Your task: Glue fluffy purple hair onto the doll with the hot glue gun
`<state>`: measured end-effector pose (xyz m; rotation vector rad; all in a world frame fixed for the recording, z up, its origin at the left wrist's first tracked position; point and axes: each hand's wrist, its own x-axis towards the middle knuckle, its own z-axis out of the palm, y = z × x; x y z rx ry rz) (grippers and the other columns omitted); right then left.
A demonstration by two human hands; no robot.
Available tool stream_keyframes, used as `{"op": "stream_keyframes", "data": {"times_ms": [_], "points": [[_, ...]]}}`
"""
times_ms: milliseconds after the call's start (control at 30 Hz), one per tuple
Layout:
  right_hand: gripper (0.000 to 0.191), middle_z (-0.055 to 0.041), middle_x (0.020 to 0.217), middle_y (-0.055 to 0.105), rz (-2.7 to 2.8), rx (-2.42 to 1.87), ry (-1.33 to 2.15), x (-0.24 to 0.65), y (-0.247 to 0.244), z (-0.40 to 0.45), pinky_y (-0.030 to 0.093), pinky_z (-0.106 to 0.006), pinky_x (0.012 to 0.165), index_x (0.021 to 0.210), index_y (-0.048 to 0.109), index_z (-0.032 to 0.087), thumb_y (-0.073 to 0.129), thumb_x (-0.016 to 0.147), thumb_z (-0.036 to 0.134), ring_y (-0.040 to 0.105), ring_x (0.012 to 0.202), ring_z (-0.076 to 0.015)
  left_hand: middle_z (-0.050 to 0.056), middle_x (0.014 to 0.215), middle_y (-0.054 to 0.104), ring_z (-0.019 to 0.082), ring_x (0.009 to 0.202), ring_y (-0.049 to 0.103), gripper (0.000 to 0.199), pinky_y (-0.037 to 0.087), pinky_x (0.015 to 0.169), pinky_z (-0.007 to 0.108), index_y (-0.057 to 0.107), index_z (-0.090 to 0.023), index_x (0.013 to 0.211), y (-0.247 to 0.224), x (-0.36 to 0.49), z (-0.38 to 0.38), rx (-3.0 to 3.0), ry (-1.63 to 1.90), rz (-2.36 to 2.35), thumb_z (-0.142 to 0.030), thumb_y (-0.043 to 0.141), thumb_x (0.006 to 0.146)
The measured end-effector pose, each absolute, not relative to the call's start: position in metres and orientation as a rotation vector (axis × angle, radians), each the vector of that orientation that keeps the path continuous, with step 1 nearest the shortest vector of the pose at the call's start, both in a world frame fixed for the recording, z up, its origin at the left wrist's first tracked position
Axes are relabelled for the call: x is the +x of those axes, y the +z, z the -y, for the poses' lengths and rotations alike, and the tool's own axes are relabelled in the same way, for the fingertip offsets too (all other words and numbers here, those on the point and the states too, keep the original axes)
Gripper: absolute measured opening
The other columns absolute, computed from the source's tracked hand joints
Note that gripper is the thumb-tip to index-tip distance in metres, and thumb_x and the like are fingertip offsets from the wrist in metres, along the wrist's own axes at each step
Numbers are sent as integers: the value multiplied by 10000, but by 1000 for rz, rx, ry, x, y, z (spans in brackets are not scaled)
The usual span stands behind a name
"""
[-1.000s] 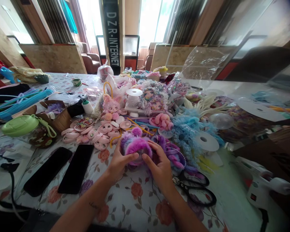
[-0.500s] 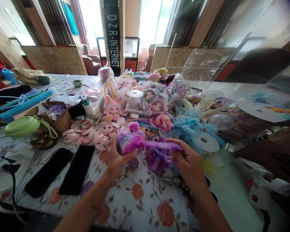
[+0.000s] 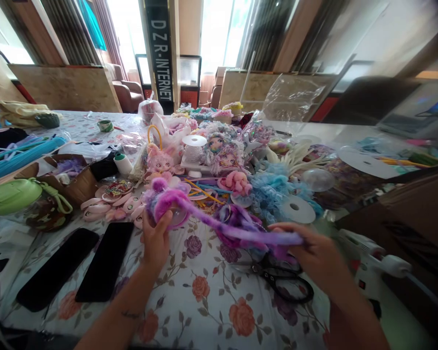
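The flowered table [image 3: 188,318] carries scissors [image 3: 268,278], a purple bundle [image 3: 241,218] just beyond them and two black slabs [image 3: 105,262] to their left.

The right hand [image 3: 316,250] looks blurred. The left hand [image 3: 155,240] is partly hidden by the purple fluffy piece [image 3: 172,197]. The picture's left edge cuts the blue strips [image 3: 29,156].

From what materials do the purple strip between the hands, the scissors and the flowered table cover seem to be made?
Purple strip: probably plush or chenille, soft; its surface looks fuzzy.
Scissors: apparently plastic handles, black and smooth with faint gloss; blades pale grey, likely metal.
Flowered table cover: fabric or thin plastic, unclear; the printed surface looks smooth.
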<state>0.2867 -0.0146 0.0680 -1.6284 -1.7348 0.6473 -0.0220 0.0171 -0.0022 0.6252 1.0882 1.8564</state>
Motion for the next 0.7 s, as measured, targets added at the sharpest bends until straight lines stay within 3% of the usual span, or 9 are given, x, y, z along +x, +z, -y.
{"op": "stream_keyframes", "data": {"times_ms": [200, 300, 500, 600, 700], "points": [[419, -64, 1224, 723, 2103, -1559, 930, 299, 61, 26, 531, -387, 952, 1180, 708, 277, 714, 767, 353, 663, 1134, -302, -6, 988, 715, 142, 901, 668, 658, 518, 839, 238, 582, -298, 1272, -1, -18, -11, 619, 1771, -976, -283, 856, 673], [319, -97, 1104, 746, 2040, -1764, 781, 319, 53, 32, 554, -428, 875, 1036, 731, 237, 699, 748, 370, 689, 1021, -321, -7, 981, 720, 148, 896, 675, 649, 522, 841, 248, 573, -305, 1289, -2, -18, -10, 668, 1733, -989, -301, 843, 699], [299, -83, 977, 745, 2036, -1888, 790, 324, 23, 43, 547, -443, 847, 936, 747, 219, 646, 656, 195, 694, 937, -309, 16, 1043, 713, 151, 905, 685, 695, 535, 829, 242, 563, -292, 1307, 1, -13, -7, 653, 1685, -969, -298, 856, 677], [216, -81, 923, 731, 2042, -1876, 762, 323, 14, 44, 547, -429, 808, 877, 742, 213, 633, 691, 236, 691, 900, -301, 27, 1100, 709, 165, 920, 691, 725, 540, 843, 261, 554, -294, 1316, 3, -10, -6, 649, 1685, -957, -294, 861, 659], [253, -106, 984, 744, 1980, -1919, 659, 334, 7, 41, 554, -438, 809, 926, 752, 210, 613, 748, 324, 700, 947, -324, 17, 1083, 717, 164, 918, 688, 714, 531, 859, 268, 556, -306, 1317, 4, -10, -6, 633, 1709, -947, -294, 853, 668]]}}
